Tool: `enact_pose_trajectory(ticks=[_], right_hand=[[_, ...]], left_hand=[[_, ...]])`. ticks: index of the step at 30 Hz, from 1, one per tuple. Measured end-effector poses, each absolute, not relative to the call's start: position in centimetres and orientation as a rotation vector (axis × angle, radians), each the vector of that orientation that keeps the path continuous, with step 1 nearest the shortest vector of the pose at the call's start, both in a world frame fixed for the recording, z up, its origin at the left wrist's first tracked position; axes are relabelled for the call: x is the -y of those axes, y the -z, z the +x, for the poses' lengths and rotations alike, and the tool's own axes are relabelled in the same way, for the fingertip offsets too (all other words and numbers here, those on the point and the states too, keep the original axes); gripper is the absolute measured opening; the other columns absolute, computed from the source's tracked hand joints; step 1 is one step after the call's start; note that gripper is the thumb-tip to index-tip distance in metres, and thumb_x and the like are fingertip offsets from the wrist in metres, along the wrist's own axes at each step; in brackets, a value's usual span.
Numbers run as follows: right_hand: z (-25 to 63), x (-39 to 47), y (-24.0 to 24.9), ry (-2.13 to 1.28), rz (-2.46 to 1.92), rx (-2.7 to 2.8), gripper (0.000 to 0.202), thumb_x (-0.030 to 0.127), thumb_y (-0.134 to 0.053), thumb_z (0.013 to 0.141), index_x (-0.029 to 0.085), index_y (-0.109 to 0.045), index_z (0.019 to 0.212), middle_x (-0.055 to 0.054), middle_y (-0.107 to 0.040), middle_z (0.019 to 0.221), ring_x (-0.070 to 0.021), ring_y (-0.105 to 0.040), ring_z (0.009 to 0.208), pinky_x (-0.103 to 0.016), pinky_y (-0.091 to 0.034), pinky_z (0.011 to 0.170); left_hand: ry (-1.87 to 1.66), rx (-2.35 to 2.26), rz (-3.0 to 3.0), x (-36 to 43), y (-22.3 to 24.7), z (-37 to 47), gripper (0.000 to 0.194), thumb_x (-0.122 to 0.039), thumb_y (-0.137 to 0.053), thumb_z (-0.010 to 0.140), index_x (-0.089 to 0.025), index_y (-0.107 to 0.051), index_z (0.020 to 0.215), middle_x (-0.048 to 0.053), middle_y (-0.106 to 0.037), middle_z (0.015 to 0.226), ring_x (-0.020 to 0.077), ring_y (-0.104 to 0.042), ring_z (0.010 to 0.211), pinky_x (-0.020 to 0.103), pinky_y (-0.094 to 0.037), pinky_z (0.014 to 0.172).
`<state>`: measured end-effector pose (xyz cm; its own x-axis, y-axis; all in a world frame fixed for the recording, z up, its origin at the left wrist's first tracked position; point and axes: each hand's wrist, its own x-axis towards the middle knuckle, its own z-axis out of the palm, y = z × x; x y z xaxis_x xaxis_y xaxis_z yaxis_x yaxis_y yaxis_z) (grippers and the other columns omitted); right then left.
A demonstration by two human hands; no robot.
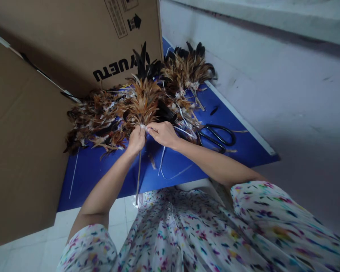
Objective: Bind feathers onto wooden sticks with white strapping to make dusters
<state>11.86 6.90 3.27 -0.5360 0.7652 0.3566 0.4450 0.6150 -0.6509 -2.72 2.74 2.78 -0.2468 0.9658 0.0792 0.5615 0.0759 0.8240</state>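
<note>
A feather duster [144, 100] with brown and black feathers stands upright in front of me, its thin stick [138, 173] running down past the table's front edge. My left hand [136, 139] is closed around it just below the feathers. Against that spot, my right hand [164, 134] pinches a white string or strip at the feather base; the fingers of both hands nearly meet there. A thin white string [162, 162] hangs in a loop onto the table below my right hand. Black-handled scissors [217, 136] lie right of my right hand.
Loose brown feathers [99, 117] are heaped on the blue table [102, 181] at left. Another feather bundle [187, 68] with sticks lies at the back right. Large cardboard boxes [59, 41] stand at left and behind, and a pale wall [243, 83] borders the right.
</note>
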Motion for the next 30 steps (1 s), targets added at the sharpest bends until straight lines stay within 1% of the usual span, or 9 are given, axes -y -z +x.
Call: enact_pose_trajectory(ticks=[2,4,6,9,12,15,19,24,30], right_hand=[[11.9,-6.9,-3.1,-0.649,-0.953,2.220,0.030,0.031,-0.045,0.091,0.022,-0.073,0.097,-0.002,-0.071,0.082,-0.0143,-0.061,0.075,-0.024,-0.035,0.070],[11.9,-6.8,-2.9,-0.642,-0.974,2.231,0.030,0.032,-0.045,0.091,0.022,-0.073,0.096,-0.002,-0.071,0.080,-0.0144,-0.061,0.074,-0.024,-0.035,0.069],[11.9,-6.8,-2.8,-0.654,-0.987,2.233,0.030,0.031,-0.045,0.091,0.022,-0.073,0.096,-0.002,-0.071,0.080,-0.0140,-0.060,0.073,-0.024,-0.035,0.068],[11.8,-6.8,-2.7,-0.702,-0.999,2.226,0.029,0.032,-0.046,0.091,0.022,-0.074,0.095,-0.001,-0.069,0.077,-0.0129,-0.058,0.068,-0.024,-0.034,0.067],[11.7,-6.9,-2.6,-0.761,-1.023,2.225,0.030,0.034,-0.048,0.089,0.021,-0.074,0.094,-0.001,-0.066,0.071,-0.0120,-0.054,0.063,-0.024,-0.032,0.063],[11.6,-7.1,-2.5,-0.810,-1.033,2.219,0.029,0.034,-0.049,0.088,0.022,-0.075,0.093,0.000,-0.064,0.068,-0.0116,-0.051,0.060,-0.024,-0.030,0.061],[11.5,-7.2,-2.4,-0.851,-1.023,2.214,0.026,0.030,-0.052,0.085,0.022,-0.075,0.092,0.000,-0.063,0.068,-0.0116,-0.050,0.060,-0.024,-0.029,0.061],[11.6,-7.4,-2.6,-0.950,-1.010,2.178,0.023,0.027,-0.054,0.082,0.020,-0.076,0.086,0.000,-0.062,0.066,-0.0103,-0.047,0.058,-0.024,-0.028,0.060],[11.9,-7.7,-2.8,-1.035,-0.974,2.132,0.022,0.025,-0.056,0.081,0.019,-0.076,0.084,0.001,-0.061,0.066,-0.0092,-0.046,0.059,-0.023,-0.028,0.060]], left_hand=[[-1.021,-1.963,1.601,-2.7,-2.9,-2.7,0.027,-0.037,-0.039,0.095,-0.020,-0.048,0.076,-0.002,-0.047,0.056,0.0138,-0.049,0.053,0.024,-0.036,0.055],[-0.942,-2.083,1.710,-2.6,-3.1,-2.6,0.024,-0.033,-0.040,0.095,-0.020,-0.050,0.077,0.001,-0.052,0.060,0.0163,-0.054,0.059,0.026,-0.038,0.059],[-0.848,-2.177,1.805,-2.4,-3.2,-2.4,0.022,-0.027,-0.039,0.095,-0.019,-0.053,0.080,0.003,-0.057,0.065,0.0180,-0.057,0.063,0.027,-0.038,0.063],[-0.765,-2.248,1.944,-2.1,-3.0,-2.2,0.026,-0.022,-0.034,0.096,-0.017,-0.057,0.084,0.008,-0.062,0.074,0.0190,-0.060,0.069,0.028,-0.039,0.067],[-0.705,-2.303,2.050,-1.7,-2.6,-2.1,0.031,-0.023,-0.032,0.096,-0.014,-0.060,0.085,0.011,-0.064,0.080,0.0192,-0.060,0.073,0.028,-0.038,0.069],[-0.662,-2.386,2.064,-1.2,-2.3,-2.1,0.032,-0.027,-0.034,0.097,-0.014,-0.063,0.090,0.012,-0.064,0.086,0.0186,-0.059,0.075,0.028,-0.037,0.068],[-0.757,-2.417,2.071,-0.6,-1.9,-2.3,0.031,-0.030,-0.038,0.096,-0.017,-0.065,0.097,0.012,-0.065,0.096,0.0190,-0.060,0.081,0.028,-0.039,0.070],[-0.974,-2.268,2.163,-0.2,-1.1,-3.1,0.025,-0.024,-0.043,0.093,-0.019,-0.068,0.093,0.009,-0.069,0.095,0.0176,-0.062,0.088,0.027,-0.044,0.079],[-1.125,-2.093,2.171,-0.1,-0.6,-3.7,0.027,-0.025,-0.042,0.094,-0.019,-0.067,0.090,0.009,-0.069,0.093,0.0167,-0.063,0.091,0.029,-0.045,0.088]])
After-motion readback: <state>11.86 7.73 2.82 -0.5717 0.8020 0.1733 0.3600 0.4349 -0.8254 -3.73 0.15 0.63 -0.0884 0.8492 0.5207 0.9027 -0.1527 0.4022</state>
